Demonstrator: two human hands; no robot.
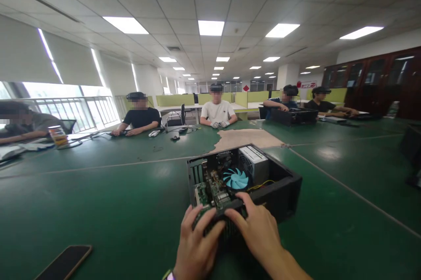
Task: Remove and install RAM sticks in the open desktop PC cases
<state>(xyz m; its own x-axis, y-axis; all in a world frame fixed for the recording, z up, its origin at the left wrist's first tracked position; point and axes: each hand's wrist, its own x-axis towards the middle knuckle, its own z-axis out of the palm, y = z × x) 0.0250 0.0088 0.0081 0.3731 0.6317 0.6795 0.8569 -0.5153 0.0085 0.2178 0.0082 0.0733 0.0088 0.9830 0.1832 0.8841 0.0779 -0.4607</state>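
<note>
Large green-topped table [98, 192] runs the width of the room, with a worn tan patch [245, 138] past the middle. Open black metal computer case [279, 192] sits near the table's near edge, right of centre, side panel off, interior facing up. Inside: green motherboard [210, 190] on the left, round blue-bladed cooler fan [236, 178] in the middle, silver-grey box power supply [255, 161] at the far end, thin yellow wires [259, 185] beside the fan.

Left hand [197, 245] is curled over the case's near rim, fingers bent on the edge. Right hand [255, 229] lies on the same rim just beside it, fingers reaching in toward the board; neither is clamping a loose part, as far as I can tell.

Dark flat phone [64, 263] lies at the near left edge, well apart from the case. Other people [217, 111] sit along the far edge, with another black case [294, 116] at far right.
</note>
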